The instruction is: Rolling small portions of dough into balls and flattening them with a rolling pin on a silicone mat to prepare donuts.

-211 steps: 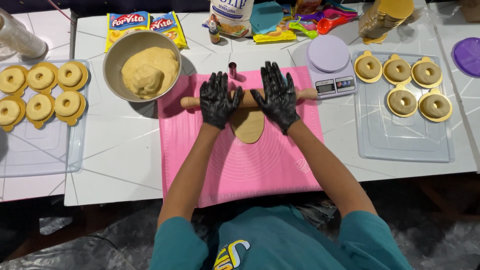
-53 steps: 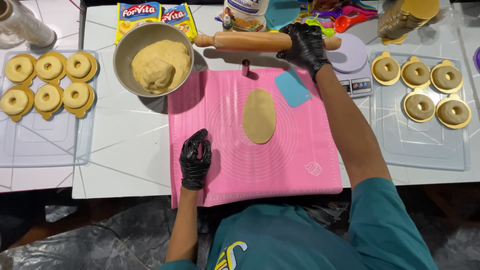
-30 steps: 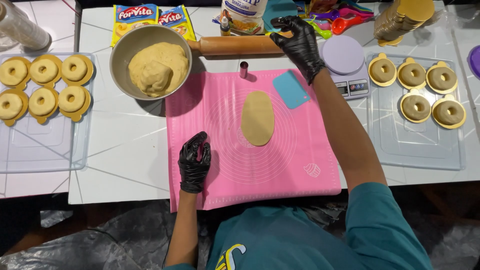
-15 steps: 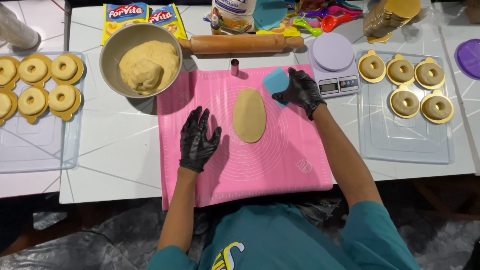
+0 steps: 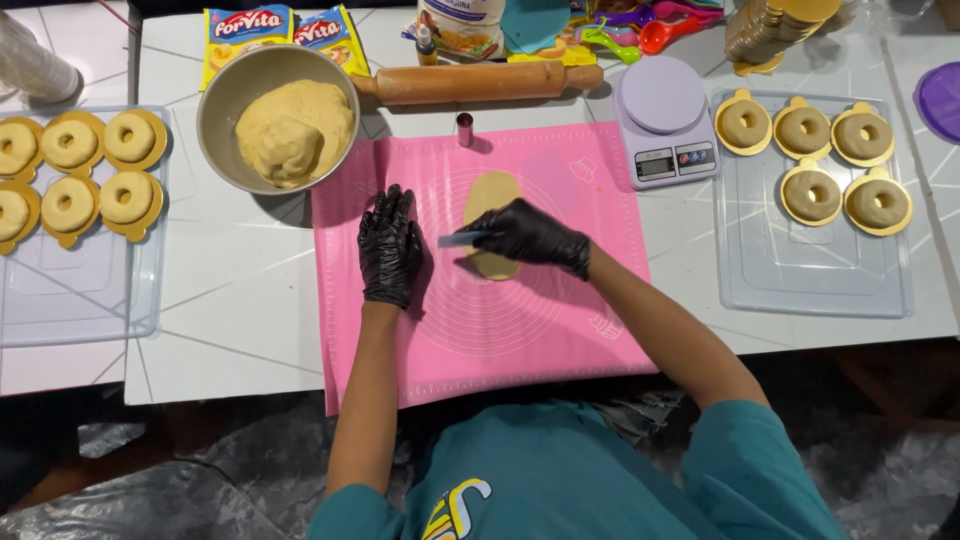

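On pink mat (image 5: 520,330), dough (image 5: 490,195) btwn hands – under right hand (image 5: 530,235)

Dough oval (image 5: 490,195) — lower end under right hand (image 5: 530,235)

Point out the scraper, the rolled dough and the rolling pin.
scraper (image 5: 455,239), head view, on its blue blade left of the right hand.
rolled dough (image 5: 490,192), head view, upper part.
rolling pin (image 5: 470,82), head view, mid-barrel.

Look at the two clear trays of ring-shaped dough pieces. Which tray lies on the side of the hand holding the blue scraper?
The right-hand tray, with five rings, beside the scale. The right hand holds the scraper; the other tray lies beyond the left hand.
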